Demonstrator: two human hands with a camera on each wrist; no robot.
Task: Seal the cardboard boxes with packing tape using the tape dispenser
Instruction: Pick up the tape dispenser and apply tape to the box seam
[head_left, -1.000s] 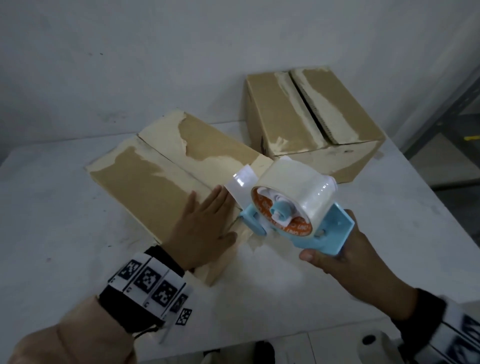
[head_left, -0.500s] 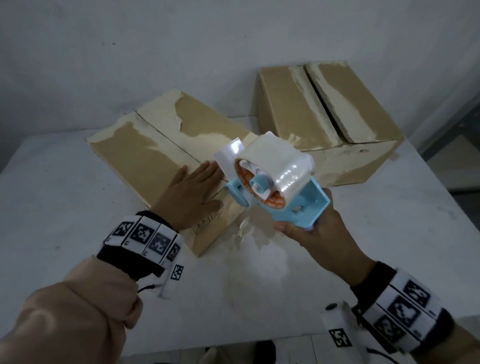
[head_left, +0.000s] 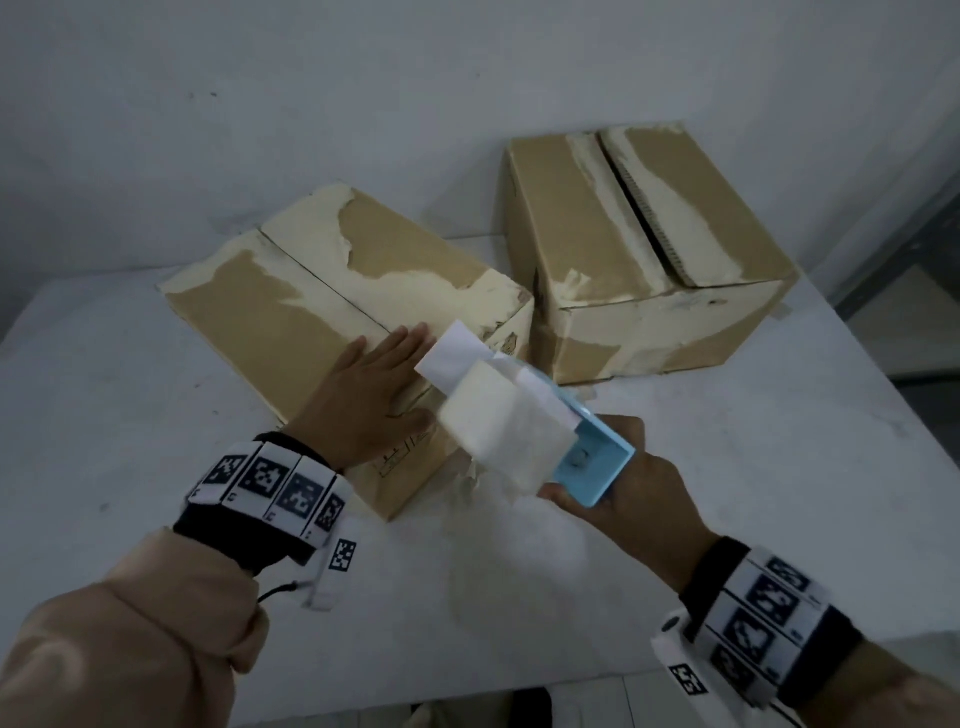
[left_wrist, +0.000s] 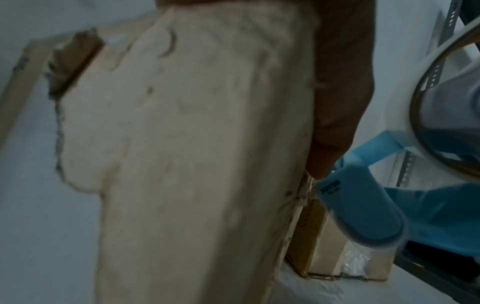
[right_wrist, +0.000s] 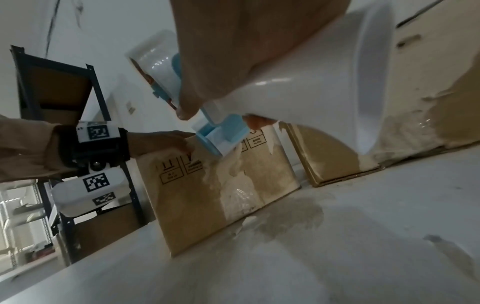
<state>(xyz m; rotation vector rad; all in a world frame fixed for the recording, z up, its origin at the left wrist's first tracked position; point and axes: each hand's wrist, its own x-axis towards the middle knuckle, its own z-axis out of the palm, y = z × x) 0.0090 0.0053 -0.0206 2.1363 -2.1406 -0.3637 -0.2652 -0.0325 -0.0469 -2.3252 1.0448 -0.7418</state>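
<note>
Dispenser poised at near box edge

Head view: left hand (head_left: 371, 395) lies flat, fingers straight, on top of the near box (head_left: 317, 301), close to its front corner. Right hand (head_left: 631, 493) grips the handle of the blue tape dispenser (head_left: 524, 421), held in the air just beside that corner, nose aimed away from the person at the box. Box seam runs diagonally from the near corner to the far left; tape should follow it. Far box (head_left: 639, 260) sits to the right, flaps slightly parted. Both stand on the counter (head_left: 130, 415).

Left wrist view: blurred; box top (left_wrist: 194, 144) torn and papery, so probably a poor stick. Dispenser (left_wrist: 363, 209) close to the fingertips (left_wrist: 327, 156).

Right wrist view: tape roll (right_wrist: 324, 86) smooth, likely slippery; hold by the handle. Box (right_wrist: 221, 185) looks light and thin-walled, so it needs bracing.
</note>
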